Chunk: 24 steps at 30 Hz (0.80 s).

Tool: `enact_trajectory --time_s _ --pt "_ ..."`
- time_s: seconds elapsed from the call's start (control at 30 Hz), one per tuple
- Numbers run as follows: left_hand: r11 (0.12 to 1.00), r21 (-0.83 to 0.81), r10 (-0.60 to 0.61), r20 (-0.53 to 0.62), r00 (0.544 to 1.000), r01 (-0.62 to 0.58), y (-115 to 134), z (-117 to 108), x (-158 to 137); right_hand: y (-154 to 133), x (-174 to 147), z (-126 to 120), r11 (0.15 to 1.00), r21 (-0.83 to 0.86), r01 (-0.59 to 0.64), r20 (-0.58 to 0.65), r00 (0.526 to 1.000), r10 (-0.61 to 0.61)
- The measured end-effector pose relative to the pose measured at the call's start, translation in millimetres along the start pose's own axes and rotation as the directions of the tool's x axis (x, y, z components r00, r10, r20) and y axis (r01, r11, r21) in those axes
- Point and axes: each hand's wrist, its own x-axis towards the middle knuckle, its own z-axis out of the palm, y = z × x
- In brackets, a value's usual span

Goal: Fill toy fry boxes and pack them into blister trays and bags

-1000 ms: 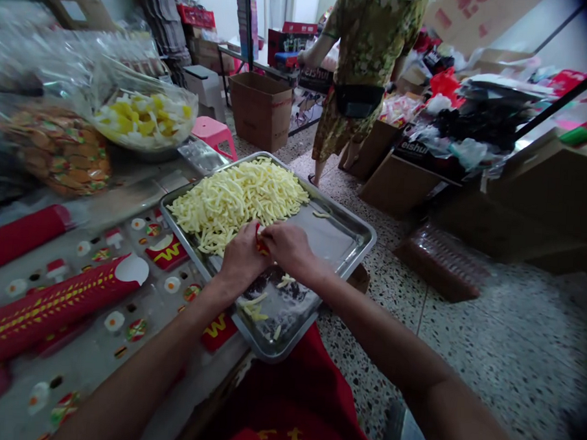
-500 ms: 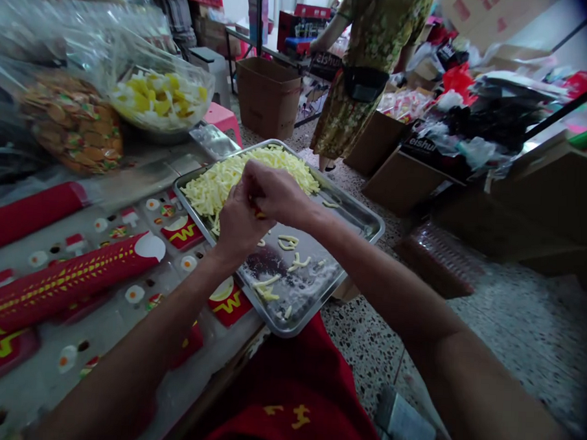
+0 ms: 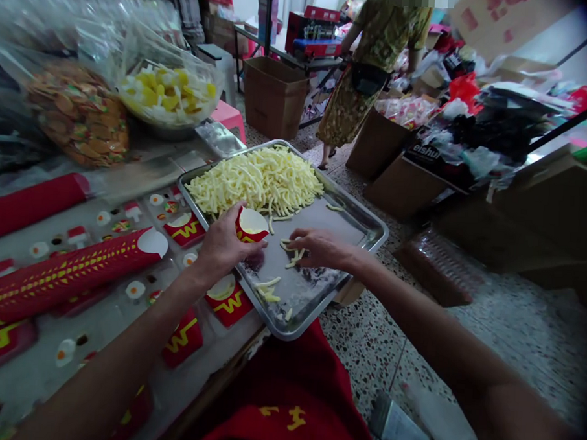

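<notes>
My left hand (image 3: pixel 224 243) is closed around a small red fry carton (image 3: pixel 252 225), its white inside facing up over the metal tray (image 3: pixel 378 231). Lower and to the right, my right hand (image 3: pixel 324 248) reaches flat over the tray with fingers apart, touching a few loose fry-shaped sticks (image 3: pixel 291 262). A large heap of pale yellow fry-shaped sticks (image 3: pixel 261 176) fills the tray's far side. A few more sticks (image 3: pixel 268 290) lie near its front corner. Red cartons (image 3: pixel 227 301) with yellow marks sit in clear plastic packs left of the tray.
Long stacks of nested red cartons (image 3: pixel 72 272) lie across the packs at left. Behind are a bag of brown round pieces (image 3: pixel 79 116) and a plastic-lined bowl (image 3: pixel 169 104) of yellow and white pieces. A person (image 3: pixel 357 99) stands beyond, near cardboard boxes (image 3: pixel 274 96).
My hands were together above the heap and have moved apart. The left now shows the carton upright in its grip; the right has come down to the loose sticks on the tray.
</notes>
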Motion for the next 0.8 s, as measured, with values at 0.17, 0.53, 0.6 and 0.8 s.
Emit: enact_trajectory --time_s 0.17,0.53,0.6,0.8 --pt "0.986 0.15 0.065 0.091 0.994 -0.078 -1.5 1.5 -9.8 -6.7 15.3 22.1 0.987 0.032 -0.158 -0.108 0.981 0.161" --pt "0.987 0.121 0.086 0.174 0.981 -0.108 14.9 37.2 -10.3 -50.5 44.8 12.7 0.873 0.351 -0.338 -0.381 0.8 0.463" --pt "0.994 0.09 0.056 0.086 0.995 -0.063 15.4 38.3 -12.8 -71.5 49.5 7.9 0.934 0.187 -0.305 -0.398 0.846 0.356" --pt "0.998 0.055 -0.032 -0.176 0.984 0.042 6.5 5.1 -51.5 -118.4 62.6 0.4 0.958 0.277 -0.07 -0.426 0.885 0.187"
